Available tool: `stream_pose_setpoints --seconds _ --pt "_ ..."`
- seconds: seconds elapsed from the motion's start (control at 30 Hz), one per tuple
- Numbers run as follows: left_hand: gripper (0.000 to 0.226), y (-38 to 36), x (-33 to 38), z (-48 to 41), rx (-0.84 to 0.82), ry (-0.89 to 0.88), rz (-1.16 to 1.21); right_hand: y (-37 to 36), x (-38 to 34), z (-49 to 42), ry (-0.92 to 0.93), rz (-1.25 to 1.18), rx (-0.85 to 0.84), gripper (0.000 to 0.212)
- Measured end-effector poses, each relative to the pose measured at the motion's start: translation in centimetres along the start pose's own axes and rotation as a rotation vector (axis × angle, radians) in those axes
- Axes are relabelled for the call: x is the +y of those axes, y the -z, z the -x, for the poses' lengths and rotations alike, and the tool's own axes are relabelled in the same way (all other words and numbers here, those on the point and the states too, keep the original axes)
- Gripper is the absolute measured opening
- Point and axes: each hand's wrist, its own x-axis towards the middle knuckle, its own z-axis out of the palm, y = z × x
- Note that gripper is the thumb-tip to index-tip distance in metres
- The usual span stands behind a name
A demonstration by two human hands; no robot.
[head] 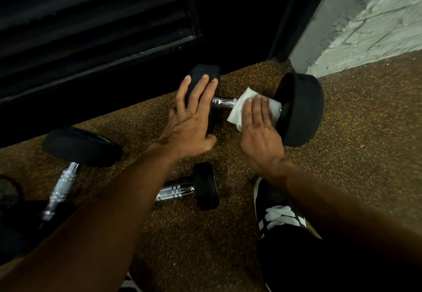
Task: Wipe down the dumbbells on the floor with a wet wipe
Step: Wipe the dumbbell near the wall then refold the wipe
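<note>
dumbbell 1 (pixel 301 108): frame centre, on floor (pixel 365 120)
left hand (pixel 191 120): fingers spread over its left head, thumb round near edge, holding
right hand (pixel 260 127): fingers straight, pressing wipe (pixel 237 113) onto handle
dumbbell 2 (pixel 82 146): lower left
dumbbell 3 (pixel 205 186): lower centre

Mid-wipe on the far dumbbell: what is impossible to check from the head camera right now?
- Head view: handle of the far dumbbell, partly hidden under the wet wipe and right hand.
- Head view: its left head, mostly covered by the left hand.
- Head view: near dumbbell, other end behind the left forearm.
- Head view: third dumbbell, lower end lost in darkness.
</note>
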Motion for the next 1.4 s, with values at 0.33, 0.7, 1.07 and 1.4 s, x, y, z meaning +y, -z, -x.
stream_pose_setpoints --seconds 0.33,0.7,1.07,1.4 --pt "0.123 0.0 0.1 0.2 0.013 -0.001 -0.018 7.7 0.9 -11.8 -0.169 -0.702 -0.507 0.02" --pt "0.122 -0.3 0.1 0.6 0.041 -0.005 -0.02 9.2 3.8 -12.6 -0.121 -0.309 -0.795 0.034" --pt "0.123 -0.2 0.2 0.5 0.019 0.003 -0.016 11.7 1.1 -9.6 0.058 0.039 -0.782 0.009" --pt "0.12 0.2 0.4 -0.3 0.019 0.025 0.006 1.3 0.3 -0.1 -0.02 0.025 -0.08 0.066"
